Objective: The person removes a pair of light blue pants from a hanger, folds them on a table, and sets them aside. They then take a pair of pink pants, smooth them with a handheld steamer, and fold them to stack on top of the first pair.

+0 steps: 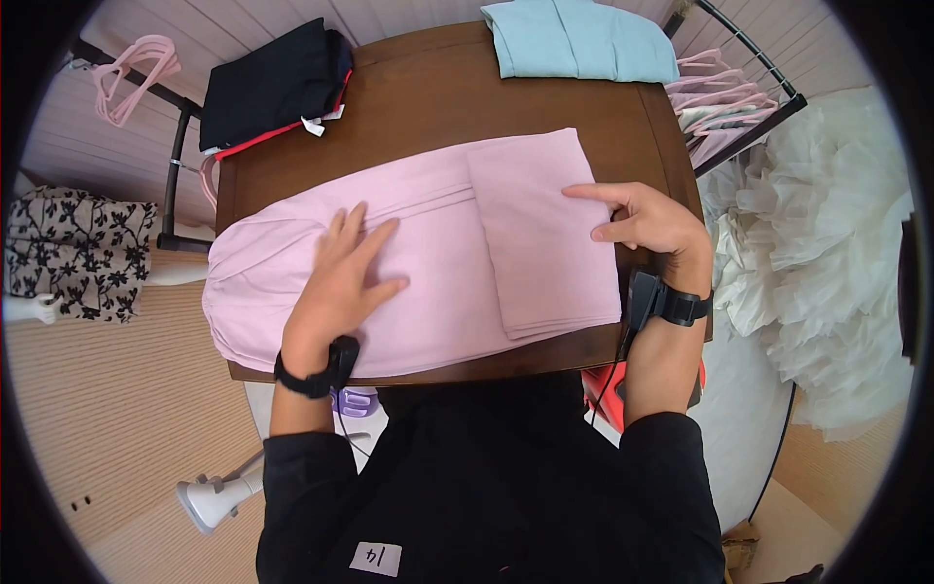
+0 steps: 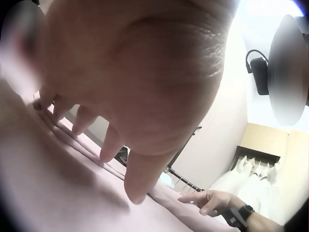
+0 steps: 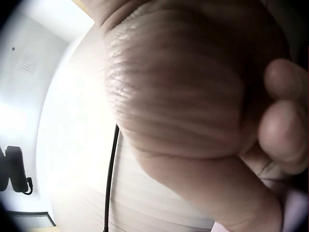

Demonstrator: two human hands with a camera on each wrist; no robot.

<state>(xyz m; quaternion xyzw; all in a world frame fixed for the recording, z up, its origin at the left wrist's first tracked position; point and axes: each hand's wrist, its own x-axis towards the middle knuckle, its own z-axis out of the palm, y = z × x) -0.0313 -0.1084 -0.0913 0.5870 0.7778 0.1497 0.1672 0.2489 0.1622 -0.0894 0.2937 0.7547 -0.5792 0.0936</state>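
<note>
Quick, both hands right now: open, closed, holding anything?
Left hand: open, spread over the pink cloth, gripping nothing.
Right hand: loosely open at the cloth's folded end, no grip visible.

Looks like soft matt cloth on the pink garment (image 1: 428, 302), smooth with light creases. Reads as dark wood on the table (image 1: 418, 97), low sheen. Seems matt cloth for black stack (image 1: 263, 83) and pale blue garment (image 1: 584, 44). Looks like smooth plastic on the hanger (image 1: 148, 43), dark metal on the rack (image 1: 177, 161). Reads as gauzy netting in the white ruffles (image 1: 827, 263). Looks like paper for the label (image 1: 375, 558).
</note>
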